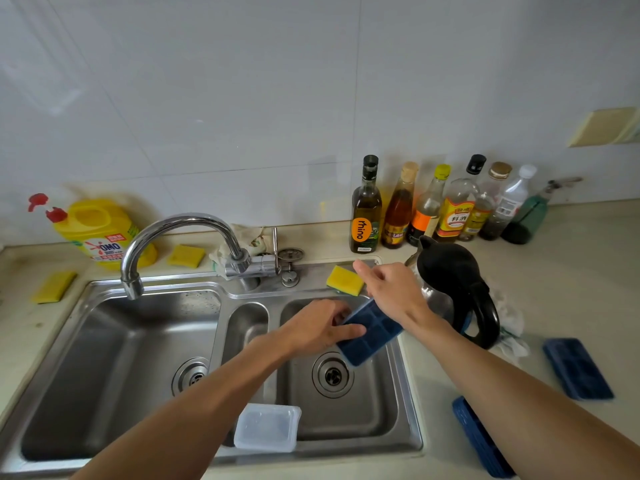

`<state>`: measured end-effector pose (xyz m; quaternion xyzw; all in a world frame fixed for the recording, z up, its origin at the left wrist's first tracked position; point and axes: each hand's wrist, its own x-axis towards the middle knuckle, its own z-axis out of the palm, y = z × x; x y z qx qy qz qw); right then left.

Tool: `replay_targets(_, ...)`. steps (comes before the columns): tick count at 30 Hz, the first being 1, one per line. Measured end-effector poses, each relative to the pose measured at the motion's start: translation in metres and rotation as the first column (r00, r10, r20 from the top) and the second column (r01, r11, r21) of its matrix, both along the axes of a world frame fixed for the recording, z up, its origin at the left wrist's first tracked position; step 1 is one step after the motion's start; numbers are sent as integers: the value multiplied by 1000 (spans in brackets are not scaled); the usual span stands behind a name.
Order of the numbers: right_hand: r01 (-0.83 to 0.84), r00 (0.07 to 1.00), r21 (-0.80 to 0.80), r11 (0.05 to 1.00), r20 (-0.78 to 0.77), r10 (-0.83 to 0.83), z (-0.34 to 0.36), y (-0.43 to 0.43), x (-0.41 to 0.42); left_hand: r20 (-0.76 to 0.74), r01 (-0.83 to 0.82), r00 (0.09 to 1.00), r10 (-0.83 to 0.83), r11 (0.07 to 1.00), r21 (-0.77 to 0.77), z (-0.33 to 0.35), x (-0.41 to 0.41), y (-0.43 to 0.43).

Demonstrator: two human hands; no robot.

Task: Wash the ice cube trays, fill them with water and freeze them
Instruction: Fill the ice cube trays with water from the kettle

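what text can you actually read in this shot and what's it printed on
"OMO": on the yellow detergent jug behind the sink.
"rhino": on the orange label of the dark oil bottle.
"料酒": on the yellow label of the clear bottle.
The jug's smaller print and the labels of the other bottles are too blurred to read.

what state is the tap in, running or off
Off: no water stream falls from the tap into the left basin below.
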<state>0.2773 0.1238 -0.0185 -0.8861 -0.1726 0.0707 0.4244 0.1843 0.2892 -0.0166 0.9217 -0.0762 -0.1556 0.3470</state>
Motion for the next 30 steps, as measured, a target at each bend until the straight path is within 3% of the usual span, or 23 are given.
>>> replay_targets(5,13,999,33,999,-36,-12,-1,0,0,-15,-1,1000,0,998,-55,-4,1,2)
replay_targets(10,49,979,63,997,-202,-35,2,0,2,-104,-158,985,135,951,-265,-2,-1,10)
replay_targets(14,-6,825,216,976,-550,127,-4,-6,-7,-143,-359,933,330,847,-392,-3,4,19)
replay_targets(16,-39,744,313,949,-625,237,-6,-5,-12,-158,-448,891,426,771,-451,-4,6,19)
replay_targets(20,-21,755,419,908,-589,289,1,5,-15,-132,-501,847,514,692,-520,-5,8,18)
replay_targets(30,-66,796,377,924,-538,277,3,10,-15,-223,-484,866,448,639,-598,-1,12,36)
